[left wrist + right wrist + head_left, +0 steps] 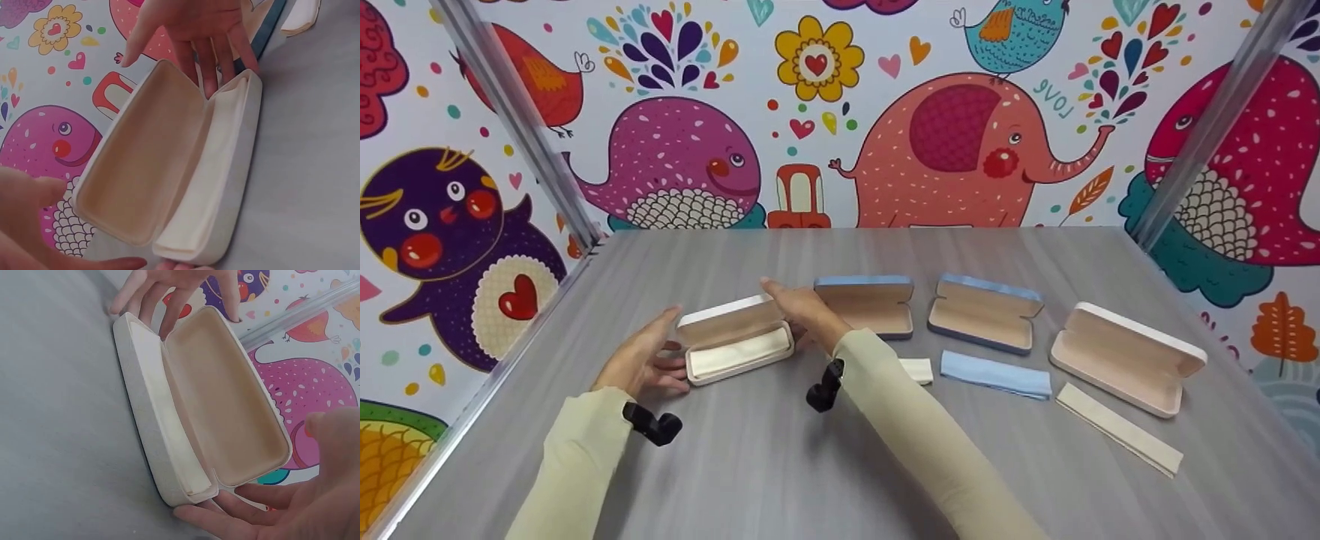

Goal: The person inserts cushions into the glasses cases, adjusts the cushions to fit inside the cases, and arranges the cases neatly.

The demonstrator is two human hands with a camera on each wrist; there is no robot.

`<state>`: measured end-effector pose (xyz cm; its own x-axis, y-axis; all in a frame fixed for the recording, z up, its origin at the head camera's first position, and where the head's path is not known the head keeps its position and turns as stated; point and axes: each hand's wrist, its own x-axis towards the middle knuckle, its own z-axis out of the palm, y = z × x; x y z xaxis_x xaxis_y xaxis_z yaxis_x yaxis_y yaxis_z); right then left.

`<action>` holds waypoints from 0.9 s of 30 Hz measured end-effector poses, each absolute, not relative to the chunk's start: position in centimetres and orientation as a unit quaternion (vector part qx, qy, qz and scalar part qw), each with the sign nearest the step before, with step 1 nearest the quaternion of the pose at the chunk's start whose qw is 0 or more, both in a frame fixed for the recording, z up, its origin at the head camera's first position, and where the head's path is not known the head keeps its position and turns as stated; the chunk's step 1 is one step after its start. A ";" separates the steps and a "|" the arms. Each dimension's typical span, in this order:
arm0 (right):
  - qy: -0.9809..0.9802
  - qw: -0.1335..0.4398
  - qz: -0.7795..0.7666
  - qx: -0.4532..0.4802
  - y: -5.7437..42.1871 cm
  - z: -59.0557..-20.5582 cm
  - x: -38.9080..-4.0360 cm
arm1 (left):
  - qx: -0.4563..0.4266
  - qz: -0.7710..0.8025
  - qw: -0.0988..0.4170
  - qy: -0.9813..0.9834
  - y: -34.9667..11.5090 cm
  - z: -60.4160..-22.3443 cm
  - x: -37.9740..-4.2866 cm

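A white glasses case (733,330) stands with its lid raised at the left of the table, its beige lining showing. Inside its lower half lies a folded cream cloth (741,355). At the case's left end is my left hand (641,356), fingers spread and fingertips right at its lower edge. My right hand (810,311) is at the opposite end, thumb extended up near the lid corner. In the right wrist view, the fingers (219,523) of that hand reach along the end of the lower half (147,416). Neither hand's fingers wrap round the case.
Two blue glasses cases (877,307) (982,315) and another white case (1125,360) stand with lids raised to the right. Before them lie a partly hidden cream cloth (916,370), a blue cloth (996,374) and a beige cloth (1119,429). Metal posts (521,127) flank the table.
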<state>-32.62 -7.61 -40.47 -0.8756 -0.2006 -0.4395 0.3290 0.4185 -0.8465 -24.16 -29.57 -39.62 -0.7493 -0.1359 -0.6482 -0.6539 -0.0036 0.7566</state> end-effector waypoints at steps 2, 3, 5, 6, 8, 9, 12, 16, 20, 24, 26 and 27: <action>0.807 0.245 -0.536 0.035 -7.6 -40.5 -32.6 | -0.294 0.638 0.195 0.685 -29.4 -39.6 -24.2; 0.807 0.246 -0.536 0.034 -7.6 -40.5 -32.6 | -0.293 0.634 0.193 0.689 -29.4 -39.5 -24.2; 0.808 0.245 -0.535 0.031 -7.6 -40.6 -32.6 | -0.287 0.623 0.189 0.703 -29.4 -39.6 -24.2; 0.809 0.246 -0.534 0.028 -7.5 -40.7 -32.5 | -0.283 0.618 0.187 0.710 -29.5 -39.6 -24.1; 0.811 0.240 -0.533 0.022 -7.4 -40.8 -32.4 | -0.273 0.607 0.182 0.724 -29.6 -39.6 -24.0; 0.813 0.235 -0.533 0.020 -7.3 -40.8 -32.3 | -0.268 0.604 0.180 0.728 -29.6 -39.7 -23.9; 0.807 0.233 -0.543 0.017 -7.1 -40.8 -32.2 | -0.261 0.600 0.172 0.736 -29.7 -39.8 -23.7; 0.787 0.253 -0.562 0.021 -6.7 -40.7 -32.0 | -0.262 0.607 0.156 0.734 -29.7 -40.0 -23.5; 0.780 0.266 -0.566 0.021 -6.4 -40.7 -32.1 | -0.258 0.623 0.142 0.725 -29.7 -40.4 -23.3; 0.785 0.261 -0.561 0.019 -6.3 -40.9 -32.1 | -0.250 0.642 0.138 0.711 -29.6 -40.7 -23.1; 0.790 0.253 -0.559 0.018 -6.6 -40.9 -32.0 | -0.247 0.642 0.133 0.713 -29.8 -40.6 -22.9; 0.791 0.249 -0.558 0.018 -6.7 -41.0 -32.0 | -0.245 0.640 0.128 0.716 -29.9 -40.6 -22.9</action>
<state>-32.01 -6.73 -40.95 -0.8750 -0.2506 -0.4142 0.3063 0.3761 -0.8745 -22.86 -29.89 -40.56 -0.8470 -0.1873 -0.4975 -0.5153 0.0593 0.8549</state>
